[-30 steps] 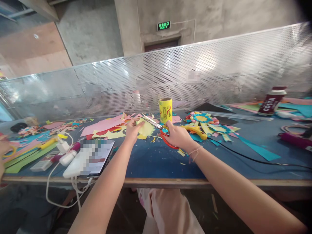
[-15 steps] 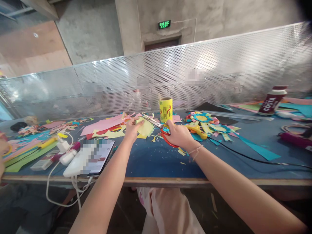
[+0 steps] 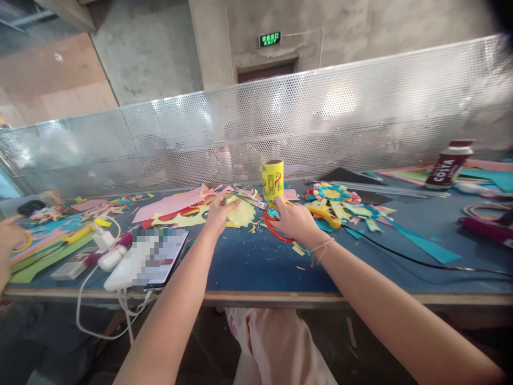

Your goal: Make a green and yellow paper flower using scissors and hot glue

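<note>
My left hand [image 3: 217,212] pinches a piece of pale yellow paper [image 3: 241,214] just above the blue table top [image 3: 248,262]. Fingers of my right hand [image 3: 294,221] are through the red handles of a pair of scissors [image 3: 267,216], whose metal blades point left into the top edge of the yellow paper. A yellow roll [image 3: 273,181] stands upright just behind the blades.
Pink, red and yellow paper scraps [image 3: 176,209] lie behind my left hand. A phone [image 3: 160,259], white chargers and cables sit at the left. Another person's hand [image 3: 10,238] shows at the far left edge. Paper flowers [image 3: 336,200], a black cable and a brown bottle [image 3: 448,166] lie right. A perforated metal screen backs the table.
Both hands with paper and scissors have shifted slightly away from me. The other person's hand at the far left has come further into view.
</note>
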Motion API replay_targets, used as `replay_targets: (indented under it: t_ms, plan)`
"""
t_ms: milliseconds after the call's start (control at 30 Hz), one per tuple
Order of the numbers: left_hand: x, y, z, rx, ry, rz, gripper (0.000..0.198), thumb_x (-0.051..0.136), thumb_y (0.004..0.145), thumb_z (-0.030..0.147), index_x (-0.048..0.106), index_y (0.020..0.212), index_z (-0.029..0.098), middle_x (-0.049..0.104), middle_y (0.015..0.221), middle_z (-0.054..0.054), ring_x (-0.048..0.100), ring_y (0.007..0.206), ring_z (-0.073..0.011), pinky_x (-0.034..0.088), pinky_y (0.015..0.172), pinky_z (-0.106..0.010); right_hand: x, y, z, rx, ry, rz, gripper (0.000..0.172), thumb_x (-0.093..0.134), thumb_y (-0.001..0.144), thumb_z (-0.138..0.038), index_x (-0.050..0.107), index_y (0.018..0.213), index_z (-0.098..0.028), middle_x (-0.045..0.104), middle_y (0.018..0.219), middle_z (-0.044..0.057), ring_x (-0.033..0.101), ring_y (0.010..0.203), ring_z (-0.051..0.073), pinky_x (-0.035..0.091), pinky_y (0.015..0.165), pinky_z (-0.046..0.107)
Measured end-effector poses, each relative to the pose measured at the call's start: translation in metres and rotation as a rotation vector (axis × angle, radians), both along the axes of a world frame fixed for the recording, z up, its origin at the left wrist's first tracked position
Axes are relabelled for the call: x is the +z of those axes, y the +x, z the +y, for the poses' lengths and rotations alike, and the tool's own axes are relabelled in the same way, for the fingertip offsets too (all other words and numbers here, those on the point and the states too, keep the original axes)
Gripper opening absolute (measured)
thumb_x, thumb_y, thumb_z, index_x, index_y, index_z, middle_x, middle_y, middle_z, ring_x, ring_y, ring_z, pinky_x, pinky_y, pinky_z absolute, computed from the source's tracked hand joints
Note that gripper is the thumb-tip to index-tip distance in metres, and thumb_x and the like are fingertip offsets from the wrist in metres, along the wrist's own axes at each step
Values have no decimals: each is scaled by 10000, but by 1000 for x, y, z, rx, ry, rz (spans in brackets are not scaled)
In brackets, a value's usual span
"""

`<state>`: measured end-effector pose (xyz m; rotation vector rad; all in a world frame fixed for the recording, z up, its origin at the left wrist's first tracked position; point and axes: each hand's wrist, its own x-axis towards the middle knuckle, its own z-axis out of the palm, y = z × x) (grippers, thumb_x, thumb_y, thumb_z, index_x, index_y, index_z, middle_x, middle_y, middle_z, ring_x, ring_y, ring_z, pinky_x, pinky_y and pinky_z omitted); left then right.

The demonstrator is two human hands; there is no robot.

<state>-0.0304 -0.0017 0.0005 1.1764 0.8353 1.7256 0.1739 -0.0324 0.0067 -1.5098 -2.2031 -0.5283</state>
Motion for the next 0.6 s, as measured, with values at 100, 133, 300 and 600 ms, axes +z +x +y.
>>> replay_targets:
  t_ms: [100, 133, 300, 600]
  plan:
    - [2, 0, -3, -26, -47, -16, 393, 808, 405, 223, 567, 708, 152, 636, 701, 2, 617, 646, -155, 484, 655, -294, 1, 0, 0, 0, -12, -14, 468, 429, 805, -521, 447, 1097, -156, 669, 786, 103, 615, 688, 229, 285, 541, 265]
    - [3, 0, -4, -31, -62, -20, 394, 809, 400, 222, 568, 704, 151, 636, 697, 1, 611, 623, -149, 481, 642, -293, 1, 1, 0, -2, -16, -16, 457, 429, 807, -517, 450, 1093, -162, 669, 803, 105, 615, 699, 229, 291, 546, 265]
    - [6, 0, -7, -67, -92, -2, 358, 800, 420, 236, 598, 699, 140, 646, 711, -16, 596, 609, -138, 464, 625, -278, 1, 4, 4, -46, -42, 45, 448, 416, 811, -529, 446, 1089, -178, 658, 761, 88, 611, 673, 232, 303, 531, 264]
    - [0, -3, 1, -12, 7, 0, 219, 735, 462, 140, 620, 647, 166, 661, 886, -31, 604, 875, -173, 451, 784, -286, -15, 16, 24, -11, -222, 30, 319, 501, 757, -320, 524, 989, -102, 580, 1014, 164, 560, 922, 257, 414, 712, 312]
